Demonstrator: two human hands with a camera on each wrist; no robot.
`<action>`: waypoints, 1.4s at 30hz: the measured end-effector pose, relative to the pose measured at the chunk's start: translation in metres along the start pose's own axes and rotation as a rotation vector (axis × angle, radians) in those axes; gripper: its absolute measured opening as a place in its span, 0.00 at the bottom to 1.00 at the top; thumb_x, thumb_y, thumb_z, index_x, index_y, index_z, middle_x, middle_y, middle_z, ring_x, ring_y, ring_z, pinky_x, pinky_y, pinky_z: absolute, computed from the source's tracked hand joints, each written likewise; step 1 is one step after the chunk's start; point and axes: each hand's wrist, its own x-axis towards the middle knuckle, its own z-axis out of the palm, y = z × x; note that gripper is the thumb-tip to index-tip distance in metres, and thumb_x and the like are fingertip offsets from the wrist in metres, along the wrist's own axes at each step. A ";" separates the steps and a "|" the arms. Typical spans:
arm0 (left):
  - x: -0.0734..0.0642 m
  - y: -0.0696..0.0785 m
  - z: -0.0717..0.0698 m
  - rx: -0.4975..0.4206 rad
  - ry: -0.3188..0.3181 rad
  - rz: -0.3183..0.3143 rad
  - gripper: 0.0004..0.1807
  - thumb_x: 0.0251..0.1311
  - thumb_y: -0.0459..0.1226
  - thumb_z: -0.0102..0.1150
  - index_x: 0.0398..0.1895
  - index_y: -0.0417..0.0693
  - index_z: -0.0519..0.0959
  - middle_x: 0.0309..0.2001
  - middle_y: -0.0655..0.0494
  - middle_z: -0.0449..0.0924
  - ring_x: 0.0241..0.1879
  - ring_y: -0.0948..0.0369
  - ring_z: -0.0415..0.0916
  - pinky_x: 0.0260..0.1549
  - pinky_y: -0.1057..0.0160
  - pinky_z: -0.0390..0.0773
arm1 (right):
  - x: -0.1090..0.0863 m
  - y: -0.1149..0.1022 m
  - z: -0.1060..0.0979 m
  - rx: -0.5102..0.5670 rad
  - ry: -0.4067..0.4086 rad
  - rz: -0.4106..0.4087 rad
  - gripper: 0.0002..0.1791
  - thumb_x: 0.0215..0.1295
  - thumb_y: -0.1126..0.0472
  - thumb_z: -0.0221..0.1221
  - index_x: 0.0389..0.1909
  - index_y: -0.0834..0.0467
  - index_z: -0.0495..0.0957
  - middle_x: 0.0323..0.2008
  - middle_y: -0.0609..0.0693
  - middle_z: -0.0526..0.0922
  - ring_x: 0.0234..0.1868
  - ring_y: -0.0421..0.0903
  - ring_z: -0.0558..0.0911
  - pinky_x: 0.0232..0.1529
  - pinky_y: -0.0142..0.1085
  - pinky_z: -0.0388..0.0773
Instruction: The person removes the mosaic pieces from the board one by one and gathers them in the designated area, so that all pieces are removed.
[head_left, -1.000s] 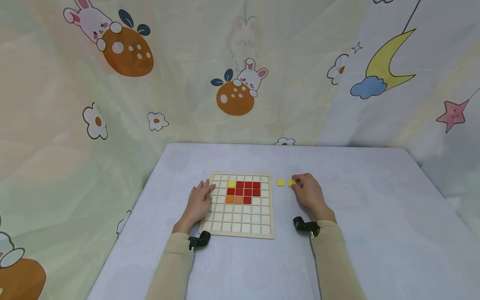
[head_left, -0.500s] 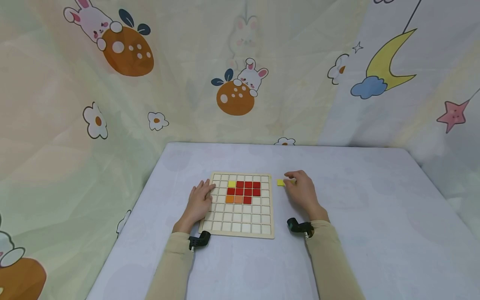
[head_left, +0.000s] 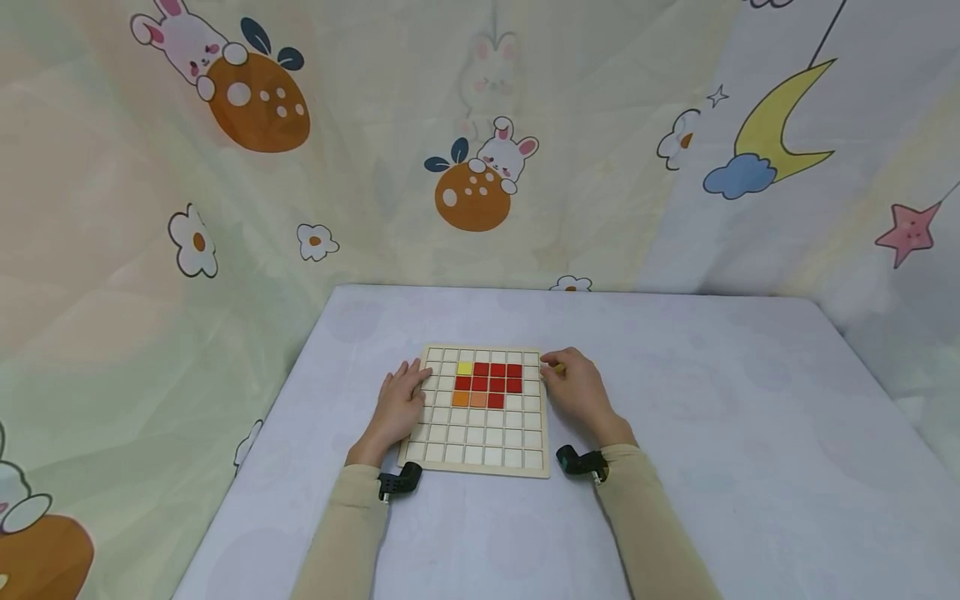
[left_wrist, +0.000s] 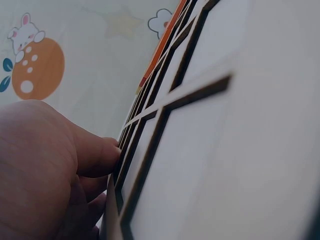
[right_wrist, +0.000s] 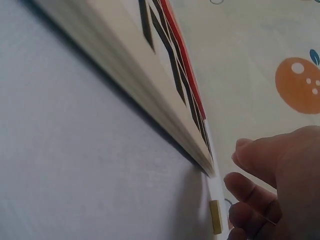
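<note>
R hand [head_left: 576, 392] by yellow tile [right_wrist: 215, 216], board [head_left: 480, 456] edge

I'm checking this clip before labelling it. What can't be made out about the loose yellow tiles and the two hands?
- Loose yellow tiles: in the head view the right hand covers them; the right wrist view shows one yellow tile by the fingers, contact unclear.
- Second loose tile: in no view.
- Left hand: rests at the board's left edge; the left wrist view is too close to show more.
- Tile colours: both wrist views see the board edge-on.
</note>
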 end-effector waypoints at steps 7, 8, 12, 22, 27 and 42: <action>-0.001 0.002 -0.001 0.007 -0.005 0.002 0.23 0.70 0.31 0.44 0.68 0.41 0.69 0.75 0.45 0.53 0.77 0.49 0.40 0.75 0.51 0.33 | -0.002 -0.011 0.008 0.005 -0.041 -0.010 0.13 0.68 0.57 0.60 0.49 0.57 0.82 0.43 0.51 0.80 0.38 0.46 0.76 0.40 0.40 0.78; -0.001 0.002 -0.001 0.005 -0.005 0.001 0.23 0.70 0.31 0.44 0.68 0.41 0.69 0.75 0.45 0.53 0.77 0.49 0.41 0.75 0.51 0.33 | -0.002 -0.012 0.009 0.005 -0.046 -0.007 0.13 0.68 0.57 0.60 0.49 0.57 0.82 0.43 0.51 0.80 0.37 0.46 0.76 0.38 0.39 0.77; -0.002 0.004 -0.001 0.006 0.000 -0.003 0.23 0.69 0.31 0.45 0.68 0.41 0.70 0.75 0.45 0.53 0.77 0.49 0.41 0.75 0.50 0.33 | -0.003 -0.015 0.010 -0.003 -0.059 -0.007 0.12 0.68 0.58 0.60 0.49 0.56 0.82 0.40 0.49 0.80 0.35 0.45 0.74 0.35 0.36 0.74; -0.002 0.002 -0.001 0.015 -0.001 -0.002 0.24 0.70 0.31 0.44 0.68 0.41 0.69 0.75 0.45 0.53 0.77 0.49 0.41 0.75 0.50 0.33 | -0.004 -0.016 0.012 -0.018 -0.104 -0.008 0.13 0.66 0.56 0.61 0.49 0.55 0.83 0.41 0.48 0.80 0.36 0.44 0.74 0.36 0.36 0.75; -0.001 0.002 -0.001 0.009 -0.006 0.002 0.24 0.70 0.31 0.44 0.68 0.41 0.69 0.75 0.45 0.53 0.77 0.49 0.41 0.75 0.50 0.33 | -0.004 -0.018 0.011 -0.021 -0.136 0.002 0.14 0.64 0.54 0.63 0.48 0.55 0.83 0.40 0.47 0.79 0.35 0.44 0.73 0.34 0.36 0.73; -0.002 0.000 -0.002 0.001 -0.010 0.018 0.23 0.71 0.31 0.43 0.68 0.42 0.69 0.75 0.45 0.53 0.77 0.50 0.41 0.75 0.51 0.34 | -0.006 -0.023 0.012 -0.035 -0.154 -0.020 0.17 0.57 0.55 0.69 0.46 0.56 0.83 0.45 0.51 0.78 0.42 0.48 0.75 0.48 0.44 0.77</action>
